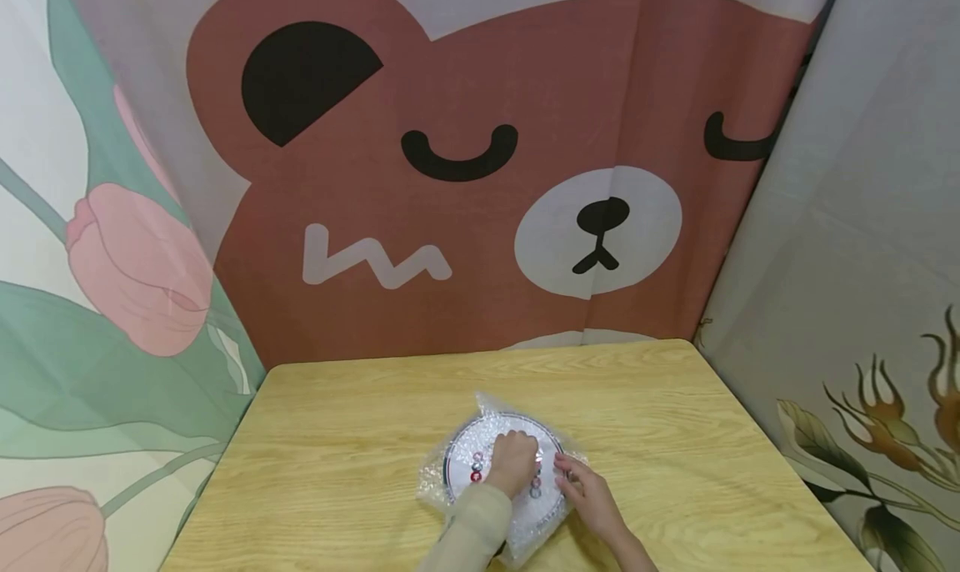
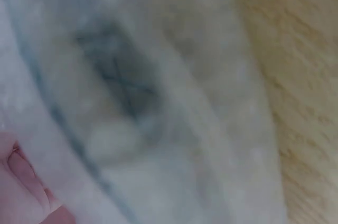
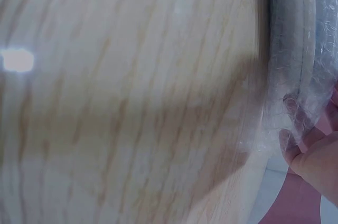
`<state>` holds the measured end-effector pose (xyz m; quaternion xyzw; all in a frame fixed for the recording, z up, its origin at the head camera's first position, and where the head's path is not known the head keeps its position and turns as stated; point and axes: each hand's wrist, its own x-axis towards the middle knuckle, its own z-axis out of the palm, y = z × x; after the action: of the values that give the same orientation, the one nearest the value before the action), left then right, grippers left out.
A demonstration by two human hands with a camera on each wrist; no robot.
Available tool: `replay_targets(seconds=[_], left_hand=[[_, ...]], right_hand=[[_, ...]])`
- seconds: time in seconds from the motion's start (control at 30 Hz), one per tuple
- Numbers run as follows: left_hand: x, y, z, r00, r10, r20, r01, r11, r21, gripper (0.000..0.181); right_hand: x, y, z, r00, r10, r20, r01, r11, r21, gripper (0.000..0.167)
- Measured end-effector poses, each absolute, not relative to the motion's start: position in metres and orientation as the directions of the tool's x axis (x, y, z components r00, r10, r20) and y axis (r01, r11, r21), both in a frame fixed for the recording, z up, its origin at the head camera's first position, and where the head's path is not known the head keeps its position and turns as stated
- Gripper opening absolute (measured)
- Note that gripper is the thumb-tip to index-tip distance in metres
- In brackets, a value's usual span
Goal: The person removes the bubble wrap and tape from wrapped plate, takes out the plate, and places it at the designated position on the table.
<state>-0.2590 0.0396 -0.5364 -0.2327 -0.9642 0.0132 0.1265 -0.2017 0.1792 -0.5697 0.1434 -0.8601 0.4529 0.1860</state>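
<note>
On the table lies a round, flat-topped white object (image 1: 465, 451) with a dark ring near its rim and small red and grey marks on top. Clear bubble wrap (image 1: 431, 476) covers it; its exact kind is hard to tell. My left hand (image 1: 513, 462), fingers curled, grips at the bubble wrap over the middle of the top; its fingertips are hidden. At the right edge, my right hand (image 1: 592, 497) pinches the bubble wrap between thumb and fingers, seen closer in the right wrist view (image 3: 311, 150). The left wrist view is blurred, showing a dark patch through the wrap.
The wooden table (image 1: 337, 439) has a light grain. Behind it hangs a curtain (image 1: 480, 222) with a bear print, and flower-printed curtains (image 1: 135, 263) flank both sides. Loose wrap sticks out past the round object's far edge.
</note>
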Motion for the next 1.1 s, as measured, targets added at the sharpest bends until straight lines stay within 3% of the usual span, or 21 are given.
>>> replay_targets(seconds=[0.4, 0.93, 1.1], left_hand=[[-0.261, 0.046, -0.549, -0.906, 0.286, 0.313, 0.339, 0.931, 0.132, 0.033], [-0.261, 0.043, -0.551, -0.878, 0.273, 0.393, 0.355, 0.923, 0.15, 0.025], [-0.259, 0.043, -0.543, -0.922, 0.231, 0.311, 0.309, 0.922, 0.233, 0.025]], right_hand=[[-0.201, 0.179, -0.568, -0.895, -0.094, 0.436, -0.413, 0.543, -0.731, 0.022], [-0.201, 0.179, -0.571, -0.886, -0.076, 0.457, -0.418, 0.556, -0.718, 0.022], [-0.201, 0.179, -0.572, -0.886, -0.074, 0.458, -0.417, 0.56, -0.716, 0.022]])
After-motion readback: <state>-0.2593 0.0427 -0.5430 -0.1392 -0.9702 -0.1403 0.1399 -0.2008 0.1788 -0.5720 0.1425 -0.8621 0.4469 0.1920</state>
